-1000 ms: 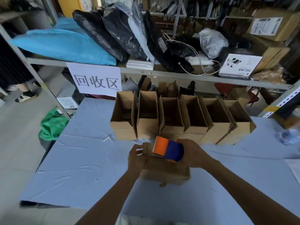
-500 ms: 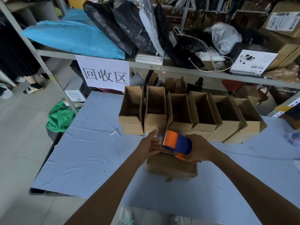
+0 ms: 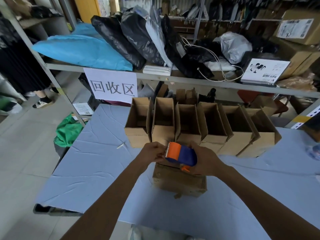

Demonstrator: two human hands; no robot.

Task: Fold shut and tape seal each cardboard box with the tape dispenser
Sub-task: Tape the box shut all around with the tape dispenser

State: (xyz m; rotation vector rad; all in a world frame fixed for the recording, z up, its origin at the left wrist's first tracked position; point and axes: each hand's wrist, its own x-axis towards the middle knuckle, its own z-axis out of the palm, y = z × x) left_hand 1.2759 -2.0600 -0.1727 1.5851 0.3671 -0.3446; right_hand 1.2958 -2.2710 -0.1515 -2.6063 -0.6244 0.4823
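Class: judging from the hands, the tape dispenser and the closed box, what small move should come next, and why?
Probably pull the tape end out and press it onto the closed brown cardboard box. The right hand grips the orange and blue plastic tape dispenser above that box, and the left hand has curled fingers at the dispenser's toothed front edge.
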